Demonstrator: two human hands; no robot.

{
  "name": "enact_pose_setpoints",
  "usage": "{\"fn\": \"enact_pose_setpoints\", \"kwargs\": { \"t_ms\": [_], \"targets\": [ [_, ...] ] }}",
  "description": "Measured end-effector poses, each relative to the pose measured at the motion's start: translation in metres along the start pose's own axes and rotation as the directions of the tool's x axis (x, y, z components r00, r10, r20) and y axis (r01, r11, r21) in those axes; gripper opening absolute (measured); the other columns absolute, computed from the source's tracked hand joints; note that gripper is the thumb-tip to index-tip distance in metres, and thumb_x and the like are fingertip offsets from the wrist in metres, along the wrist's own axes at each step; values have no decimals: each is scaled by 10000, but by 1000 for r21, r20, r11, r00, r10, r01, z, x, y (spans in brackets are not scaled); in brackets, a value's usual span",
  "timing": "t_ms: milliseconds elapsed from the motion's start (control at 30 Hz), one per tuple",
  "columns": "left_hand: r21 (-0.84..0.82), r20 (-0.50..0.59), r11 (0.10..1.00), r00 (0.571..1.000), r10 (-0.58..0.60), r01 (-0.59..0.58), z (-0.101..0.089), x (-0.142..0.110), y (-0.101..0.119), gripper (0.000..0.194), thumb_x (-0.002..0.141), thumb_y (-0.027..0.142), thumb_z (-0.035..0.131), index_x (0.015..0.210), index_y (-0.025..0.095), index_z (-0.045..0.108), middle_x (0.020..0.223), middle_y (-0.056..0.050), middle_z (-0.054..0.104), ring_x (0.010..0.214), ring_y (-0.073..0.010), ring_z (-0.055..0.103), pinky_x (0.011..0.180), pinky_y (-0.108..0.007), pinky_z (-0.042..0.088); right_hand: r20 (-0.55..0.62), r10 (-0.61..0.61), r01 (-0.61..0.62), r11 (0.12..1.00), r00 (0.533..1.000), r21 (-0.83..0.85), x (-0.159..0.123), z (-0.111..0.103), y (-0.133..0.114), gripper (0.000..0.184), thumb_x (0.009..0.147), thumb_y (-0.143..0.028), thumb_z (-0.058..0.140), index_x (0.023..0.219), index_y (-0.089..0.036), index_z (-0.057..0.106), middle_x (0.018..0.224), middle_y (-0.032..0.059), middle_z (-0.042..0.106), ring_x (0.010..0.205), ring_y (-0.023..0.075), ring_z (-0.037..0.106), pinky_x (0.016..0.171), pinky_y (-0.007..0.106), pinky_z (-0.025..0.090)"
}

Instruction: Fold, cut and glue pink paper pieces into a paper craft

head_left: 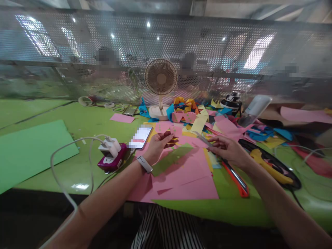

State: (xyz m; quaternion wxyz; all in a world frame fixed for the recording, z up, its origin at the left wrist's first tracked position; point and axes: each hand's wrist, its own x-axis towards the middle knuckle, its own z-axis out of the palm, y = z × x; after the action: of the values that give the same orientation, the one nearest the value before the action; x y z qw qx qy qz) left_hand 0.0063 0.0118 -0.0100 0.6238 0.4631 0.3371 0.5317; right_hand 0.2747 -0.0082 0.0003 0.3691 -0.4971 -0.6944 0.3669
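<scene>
My left hand (160, 144), a watch on its wrist, is over a stack of pink paper sheets (186, 186). Its thumb and index finger are pinched together, and what they hold, if anything, is too small to make out. Below and beside it is an olive-green paper piece (172, 160); whether the hand touches it I cannot tell. In my right hand (228, 148) is a thin grey pointed tool (203, 139), gripped between thumb and fingers, its tip directed toward the left hand. An orange-handled cutter (237, 181) lies just below the right hand.
A small fan (161, 79) stands at the back beside a heap of coloured paper scraps (185, 107). Leftward are a phone (141, 137), a purple power adapter (112, 160) with cables, and a green sheet (33, 148). A black tray (297, 180) holding a banana (272, 168) sits right.
</scene>
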Motion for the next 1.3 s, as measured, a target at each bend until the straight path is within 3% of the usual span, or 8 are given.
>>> {"fn": "enact_pose_setpoints", "kwargs": {
  "t_ms": [200, 300, 400, 567, 767, 967, 1133, 1300],
  "targets": [
    [2, 21, 1000, 1000, 2, -2, -2, 2, -3, 222, 748, 246, 661, 910, 108, 598, 894, -87, 671, 825, -180, 652, 770, -323, 494, 38, -23, 26, 997, 999, -71, -3, -3, 2, 432, 710, -409, 653, 1039, -195, 474, 696, -15, 596, 513, 115, 525, 456, 231, 402],
    [6, 20, 1000, 1000, -3, 3, -3, 3, -5, 224, 751, 252, 660, 915, 112, 597, 885, -83, 674, 819, -176, 653, 765, -318, 493, 93, -41, 56, 986, 995, -156, -5, -3, -1, 364, 732, -392, 632, 1006, -197, 493, 682, -15, 610, 554, 124, 543, 499, 237, 412],
    [7, 22, 1000, 1000, 7, -7, -4, 3, -6, 214, 752, 252, 658, 907, 117, 597, 881, -74, 675, 817, -173, 654, 774, -322, 489, 130, -27, 44, 991, 991, -128, -5, -1, -4, 312, 723, -406, 632, 927, -187, 544, 712, 10, 639, 606, 140, 582, 529, 246, 438],
    [1, 15, 1000, 1000, 5, -5, -4, 3, -5, 203, 757, 242, 652, 904, 115, 593, 885, -78, 676, 827, -177, 654, 794, -332, 485, -9, 8, -8, 1000, 1000, 13, -7, 5, -13, 279, 678, -402, 684, 794, -172, 578, 662, 13, 633, 529, 116, 558, 484, 227, 435],
    [-8, 3, 999, 999, -49, 49, -2, 2, -4, 196, 757, 235, 650, 910, 135, 580, 898, -74, 680, 799, -159, 657, 760, -306, 491, -144, -46, 67, 988, 988, 141, -10, 21, -17, 246, 699, -369, 683, 778, -155, 590, 532, -32, 540, 437, 74, 440, 406, 196, 350],
    [12, -21, 984, 984, -175, 175, 0, -2, -4, 190, 752, 252, 665, 878, 146, 569, 914, -82, 678, 822, -164, 654, 784, -314, 489, -11, 26, -23, 988, 1000, 155, -9, 30, -8, 262, 745, -387, 637, 771, -127, 615, 542, 8, 614, 412, 80, 489, 384, 185, 364],
    [33, -27, 961, 962, -272, 273, -1, -2, -7, 240, 720, 244, 699, 873, 139, 547, 919, -106, 675, 798, -161, 655, 729, -284, 505, 13, 87, -85, 915, 996, 395, -6, 37, -5, 273, 756, -385, 625, 867, -138, 649, 698, 67, 708, 527, 128, 630, 466, 199, 466],
    [77, -65, 949, 952, -301, 305, 0, -1, -8, 226, 698, 198, 708, 848, 125, 556, 846, -104, 679, 699, -156, 655, 647, -275, 516, 118, 192, -225, 834, 974, 503, -4, 51, -2, 282, 732, -391, 653, 852, -138, 687, 777, 92, 723, 617, 167, 672, 491, 222, 523]
  ]
}}
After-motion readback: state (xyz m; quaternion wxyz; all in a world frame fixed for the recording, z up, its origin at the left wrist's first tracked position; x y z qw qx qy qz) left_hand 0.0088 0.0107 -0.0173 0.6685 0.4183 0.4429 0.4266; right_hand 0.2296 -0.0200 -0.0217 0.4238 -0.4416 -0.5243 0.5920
